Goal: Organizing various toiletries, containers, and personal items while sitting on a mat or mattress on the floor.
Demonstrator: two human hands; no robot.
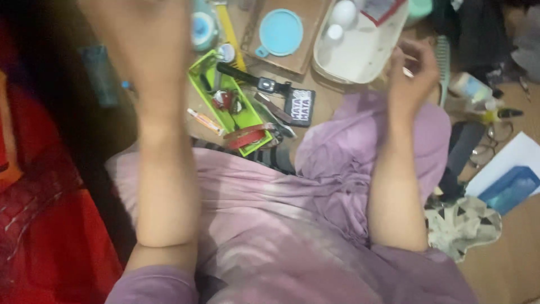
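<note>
Left hand (143, 39) is hovering up close to the camera, too blurry to tell what its fingers are doing. Below it, a lime-green plastic tray (198, 79) of odds and ends is sitting on the floor. Right hand (413, 70) is curling its fingers, pinching a small pale object (407, 71) beside the cream oval tub (360, 53).

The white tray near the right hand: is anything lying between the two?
Nothing visible lies between them. The right hand is raised beside the near right corner of the white tray, fingers curled around something small and pale that is too blurred to tell. The left hand is lifted far off, blurred.
</note>
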